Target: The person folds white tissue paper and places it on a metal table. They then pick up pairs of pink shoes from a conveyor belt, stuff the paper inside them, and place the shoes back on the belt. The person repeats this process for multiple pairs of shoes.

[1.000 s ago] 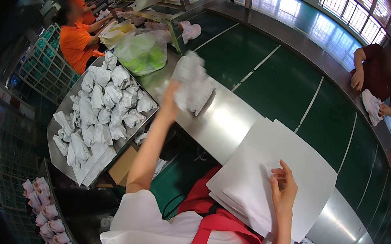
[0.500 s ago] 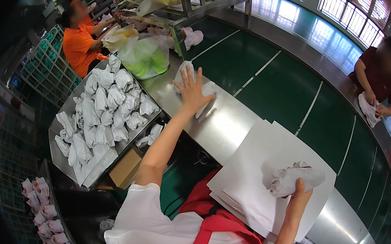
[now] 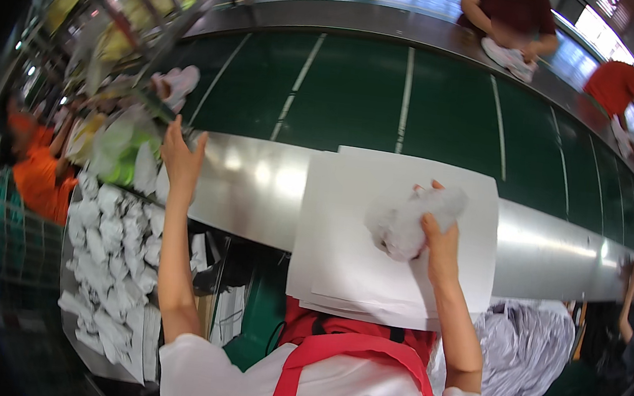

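A crumpled wad of white tissue paper (image 3: 413, 222) is gripped by the right hand (image 3: 438, 242), whose fingers are curled around it. The wad is held just above a stack of large white paper sheets (image 3: 372, 258) lying on the shiny metal counter (image 3: 256, 191). The left hand (image 3: 180, 160) is raised over the counter's left end, empty, its fingers spread loosely. To the left, below the counter, a grey tray (image 3: 97, 345) is filled with many crumpled white paper wads (image 3: 110, 253). A green conveyor belt (image 3: 359, 94) is seen beyond the counter.
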Motion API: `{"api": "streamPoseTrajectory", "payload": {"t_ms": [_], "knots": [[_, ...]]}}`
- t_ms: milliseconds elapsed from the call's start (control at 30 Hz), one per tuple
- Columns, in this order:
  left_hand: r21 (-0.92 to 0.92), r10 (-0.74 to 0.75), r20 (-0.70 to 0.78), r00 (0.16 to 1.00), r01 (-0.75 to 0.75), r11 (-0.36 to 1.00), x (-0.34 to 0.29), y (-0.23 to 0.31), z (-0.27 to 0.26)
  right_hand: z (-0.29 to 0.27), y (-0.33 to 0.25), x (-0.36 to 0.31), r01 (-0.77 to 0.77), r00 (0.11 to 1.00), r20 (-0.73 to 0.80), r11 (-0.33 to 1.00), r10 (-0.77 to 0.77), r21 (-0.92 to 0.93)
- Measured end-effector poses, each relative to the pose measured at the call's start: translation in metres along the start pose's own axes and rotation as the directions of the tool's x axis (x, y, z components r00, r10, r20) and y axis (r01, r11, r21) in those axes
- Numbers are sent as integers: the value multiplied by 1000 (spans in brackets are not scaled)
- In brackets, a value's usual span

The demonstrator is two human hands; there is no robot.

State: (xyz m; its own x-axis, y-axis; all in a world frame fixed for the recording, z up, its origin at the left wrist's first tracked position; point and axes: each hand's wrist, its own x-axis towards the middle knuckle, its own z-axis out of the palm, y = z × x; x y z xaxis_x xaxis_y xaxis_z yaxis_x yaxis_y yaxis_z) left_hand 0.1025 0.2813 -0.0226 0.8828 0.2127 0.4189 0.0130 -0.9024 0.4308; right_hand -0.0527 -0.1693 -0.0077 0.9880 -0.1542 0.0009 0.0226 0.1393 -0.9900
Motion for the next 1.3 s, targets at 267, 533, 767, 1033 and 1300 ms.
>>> {"api": "streamPoseTrajectory", "payload": {"t_ms": [267,533,767,1033,1300], "knots": [[-693,678,291,675,-340,635,-183,291,24,2,-23,-8,116,993,35,991,-114,-72],[-845,534,488,691,218,489,-185,297,58,-4,-32,-21,406,899,33,805,-436,-433],[-791,565,589,578,557,254,-186,295,51,-3,-42,-25,297,902,-91,760,-422,-578],[-395,446,706,550,829,-397,-156,274,67,-23,-38,-39,388,865,-283,910,-414,-144],[-602,458,694,556,797,-55,-139,269,57,-110,13,-72,143,987,-78,990,-143,-15]]}}
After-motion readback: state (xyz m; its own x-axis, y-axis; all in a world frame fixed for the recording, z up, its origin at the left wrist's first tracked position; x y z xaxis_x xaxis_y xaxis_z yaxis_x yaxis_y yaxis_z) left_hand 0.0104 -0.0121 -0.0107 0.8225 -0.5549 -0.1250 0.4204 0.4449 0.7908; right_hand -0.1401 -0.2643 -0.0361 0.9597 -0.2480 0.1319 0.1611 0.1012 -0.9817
